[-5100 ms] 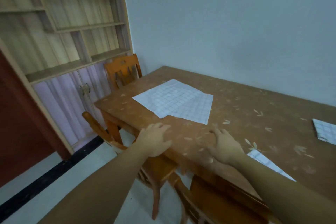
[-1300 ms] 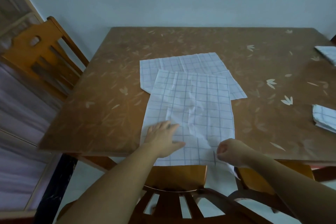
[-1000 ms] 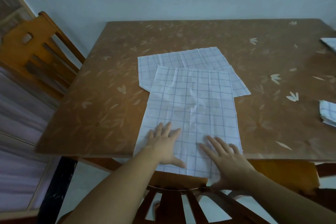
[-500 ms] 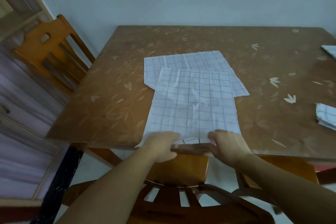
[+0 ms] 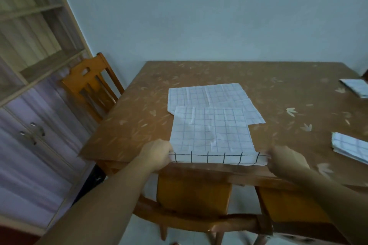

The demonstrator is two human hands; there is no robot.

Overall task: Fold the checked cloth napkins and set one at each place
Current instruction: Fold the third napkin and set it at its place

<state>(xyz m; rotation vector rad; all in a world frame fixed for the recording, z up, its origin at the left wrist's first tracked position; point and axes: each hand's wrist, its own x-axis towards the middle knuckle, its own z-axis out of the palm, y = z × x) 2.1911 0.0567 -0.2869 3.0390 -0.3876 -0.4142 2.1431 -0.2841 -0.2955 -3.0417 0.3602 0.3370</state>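
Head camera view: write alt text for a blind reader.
The left hand and right hand pinch the near corners of a white checked cloth napkin at the front edge of a brown leaf-patterned table. It overlaps a second flat checked napkin; a folded checked napkin lies at right.

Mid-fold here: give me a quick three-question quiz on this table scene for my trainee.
1. True or false: the left hand lies flat on the bare table.
2. The top napkin lies: A) partly over another flat napkin; B) apart from all others; C) on a chair.
3. Fill in: ___ folded napkins lie at the table's right side.
Key: 1 false: it and the right hand grip the top napkin's near corners; 2 A; 3 two.
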